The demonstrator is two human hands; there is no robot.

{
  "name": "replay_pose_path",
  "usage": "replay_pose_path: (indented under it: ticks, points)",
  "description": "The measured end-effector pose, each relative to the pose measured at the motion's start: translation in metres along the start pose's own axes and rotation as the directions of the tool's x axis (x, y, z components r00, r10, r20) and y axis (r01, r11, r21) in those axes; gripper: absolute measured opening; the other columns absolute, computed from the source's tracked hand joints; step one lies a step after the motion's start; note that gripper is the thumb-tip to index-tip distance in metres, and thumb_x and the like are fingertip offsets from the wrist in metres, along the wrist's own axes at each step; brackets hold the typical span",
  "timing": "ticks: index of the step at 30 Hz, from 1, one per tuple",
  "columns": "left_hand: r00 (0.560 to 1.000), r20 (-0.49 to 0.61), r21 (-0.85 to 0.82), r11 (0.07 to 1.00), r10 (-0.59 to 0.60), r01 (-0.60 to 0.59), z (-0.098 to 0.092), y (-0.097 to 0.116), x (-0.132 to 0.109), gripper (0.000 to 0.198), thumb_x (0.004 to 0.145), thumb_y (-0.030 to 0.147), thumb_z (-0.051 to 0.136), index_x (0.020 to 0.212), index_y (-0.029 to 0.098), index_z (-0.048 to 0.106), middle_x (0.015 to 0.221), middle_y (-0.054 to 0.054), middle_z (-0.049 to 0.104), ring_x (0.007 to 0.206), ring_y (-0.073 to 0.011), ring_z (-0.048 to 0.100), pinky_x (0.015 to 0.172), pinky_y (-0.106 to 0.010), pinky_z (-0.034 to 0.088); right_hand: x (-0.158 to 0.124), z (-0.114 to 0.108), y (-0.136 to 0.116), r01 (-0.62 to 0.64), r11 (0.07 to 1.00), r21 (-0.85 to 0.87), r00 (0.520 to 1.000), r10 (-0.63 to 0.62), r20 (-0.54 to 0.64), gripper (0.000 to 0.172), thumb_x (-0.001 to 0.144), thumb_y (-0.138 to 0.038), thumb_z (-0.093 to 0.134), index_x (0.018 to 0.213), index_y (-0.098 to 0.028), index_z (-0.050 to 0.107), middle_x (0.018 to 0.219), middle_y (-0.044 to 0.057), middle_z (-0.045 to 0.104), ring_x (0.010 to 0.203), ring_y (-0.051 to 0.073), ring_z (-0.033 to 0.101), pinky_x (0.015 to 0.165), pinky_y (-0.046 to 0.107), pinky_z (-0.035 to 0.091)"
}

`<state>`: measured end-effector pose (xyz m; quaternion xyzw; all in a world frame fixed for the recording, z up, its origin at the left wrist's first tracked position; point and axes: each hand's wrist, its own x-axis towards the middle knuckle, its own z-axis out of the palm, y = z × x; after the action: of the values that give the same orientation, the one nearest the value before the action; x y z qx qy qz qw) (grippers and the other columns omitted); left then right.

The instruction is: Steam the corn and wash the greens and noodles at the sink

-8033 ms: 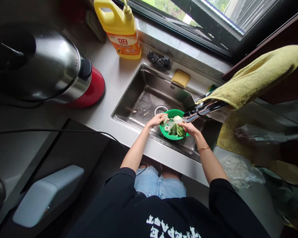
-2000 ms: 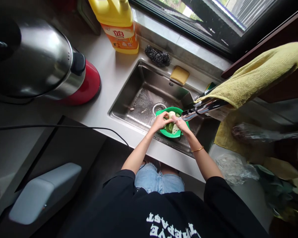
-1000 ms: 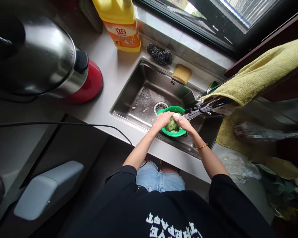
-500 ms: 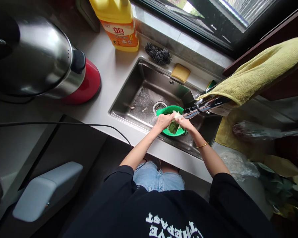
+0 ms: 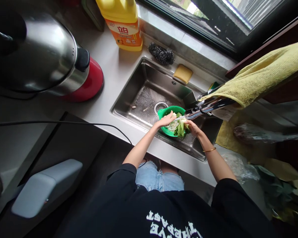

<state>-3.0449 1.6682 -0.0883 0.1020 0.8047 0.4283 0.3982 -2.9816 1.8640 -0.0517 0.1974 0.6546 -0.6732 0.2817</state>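
A green basket [image 5: 161, 114] sits in the metal sink [image 5: 129, 96], with thin white strands [image 5: 173, 125] and leafy greens inside. Water runs from the faucet [image 5: 198, 111] above it. My left hand [image 5: 167, 119] is over the basket's left side, its fingers closed on a pale piece of vegetable [image 5: 174, 114]. At the basket's right side, my right hand [image 5: 193, 127] grips leafy greens [image 5: 181, 128] by their pale end, the leaves hanging over the strands.
Behind the sink lie a steel wool scrubber [image 5: 161, 54] and a yellow sponge [image 5: 183, 73]. A yellow detergent bottle [image 5: 126, 31] stands at the back left, beside a steel and red appliance [image 5: 93, 79]. A yellow cloth [image 5: 265, 72] hangs over the faucet.
My hands have moved apart from under the faucet, the right one to the right. The greens and white strands show more now.
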Motion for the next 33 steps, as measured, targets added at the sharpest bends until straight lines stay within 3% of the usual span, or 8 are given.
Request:
replay_pose_path:
  ticks: [2, 5, 8, 13, 19, 23, 29, 33]
  points:
    - [0.999, -0.031, -0.041, 0.998, -0.039, 0.037, 0.016, 0.004, 0.000, 0.068, 0.096, 0.056, 0.032, 0.151, 0.015, 0.033, 0.160, -0.015, 0.026, 0.150, -0.0313, 0.016, 0.118, -0.051, 0.018, 0.002, 0.006, 0.004, 0.043, 0.997, 0.057, 0.999, -0.042, -0.019, 0.033, 0.067, -0.052, 0.065, 0.080, -0.022, 0.058, 0.061, -0.003, 0.053, 0.059, 0.014, 0.049, 0.058, 0.027, 0.043]
    - [0.995, -0.077, -0.224, 0.971, 0.070, -0.086, 0.032, 0.007, -0.006, 0.063, 0.099, 0.055, 0.022, 0.136, 0.015, 0.053, 0.145, -0.013, 0.052, 0.137, -0.0273, 0.043, 0.114, -0.043, 0.031, 0.010, 0.014, 0.011, 0.085, 0.995, 0.047, 0.994, -0.081, -0.067, 0.039, 0.067, -0.056, 0.071, 0.081, -0.023, 0.056, 0.053, -0.006, 0.046, 0.054, 0.013, 0.046, 0.057, 0.027, 0.043]
    - [0.978, -0.167, -0.248, 0.955, 0.127, -0.166, 0.034, 0.005, -0.014, 0.052, 0.092, 0.054, 0.047, 0.121, 0.014, 0.064, 0.121, -0.010, 0.068, 0.111, -0.0243, 0.063, 0.101, -0.035, 0.045, 0.016, 0.021, 0.017, 0.152, 0.987, -0.060, 0.975, -0.160, -0.155, 0.043, 0.070, -0.061, 0.068, 0.083, -0.023, 0.054, 0.056, -0.005, 0.047, 0.059, 0.015, 0.049, 0.059, 0.028, 0.043]
    - [0.963, -0.132, -0.088, 0.966, 0.233, -0.245, 0.021, -0.006, -0.024, 0.037, 0.087, 0.032, 0.058, 0.119, 0.015, 0.065, 0.120, -0.008, 0.069, 0.110, -0.0229, 0.063, 0.098, -0.032, 0.047, 0.014, 0.023, 0.019, 0.260, 0.888, -0.378, 0.955, -0.294, -0.035, 0.034, 0.084, -0.056, 0.047, 0.081, -0.022, 0.052, 0.071, 0.001, 0.055, 0.070, 0.017, 0.051, 0.068, 0.030, 0.043]
    - [0.990, -0.048, 0.353, 0.929, 0.133, -0.108, 0.013, 0.007, -0.041, 0.038, 0.096, 0.032, 0.042, 0.124, 0.013, 0.060, 0.109, -0.015, 0.071, 0.099, -0.0280, 0.068, 0.089, -0.036, 0.050, 0.022, 0.031, 0.018, 0.072, 0.635, -0.769, 0.989, -0.148, -0.030, 0.012, 0.083, -0.028, 0.049, 0.074, -0.023, 0.043, 0.062, -0.003, 0.045, 0.057, 0.015, 0.039, 0.060, 0.027, 0.034]
    - [0.992, -0.026, 0.465, 0.880, 0.126, -0.100, 0.003, 0.012, -0.046, 0.037, 0.098, 0.032, 0.037, 0.124, 0.016, 0.058, 0.108, -0.014, 0.071, 0.094, -0.0265, 0.067, 0.084, -0.035, 0.049, 0.030, 0.036, 0.011, 0.048, 0.651, -0.758, 0.996, -0.089, -0.013, 0.019, 0.089, -0.027, 0.041, 0.070, -0.022, 0.045, 0.059, -0.002, 0.042, 0.055, 0.014, 0.036, 0.056, 0.027, 0.030]
    - [0.947, 0.215, 0.065, 0.964, 0.239, -0.258, -0.044, -0.021, -0.045, 0.027, 0.092, 0.036, 0.047, 0.084, 0.015, 0.061, 0.071, -0.003, 0.062, 0.063, -0.0150, 0.054, 0.062, -0.025, 0.042, 0.021, 0.012, -0.007, 0.147, 0.875, -0.461, 0.938, 0.025, 0.347, 0.037, 0.086, -0.048, 0.048, 0.096, -0.016, 0.064, 0.057, -0.006, 0.041, 0.054, 0.012, 0.038, 0.057, 0.025, 0.035]
    - [0.948, 0.242, -0.333, 0.935, 0.207, -0.119, -0.057, -0.033, -0.051, 0.040, 0.086, 0.054, 0.054, 0.080, 0.014, 0.058, 0.062, 0.002, 0.051, 0.054, -0.0100, 0.043, 0.052, -0.022, 0.033, 0.019, 0.000, -0.014, 0.074, 0.825, -0.560, 0.989, 0.011, 0.147, 0.044, 0.082, -0.053, 0.054, 0.099, -0.015, 0.067, 0.072, 0.002, 0.059, 0.076, 0.019, 0.056, 0.078, 0.032, 0.045]
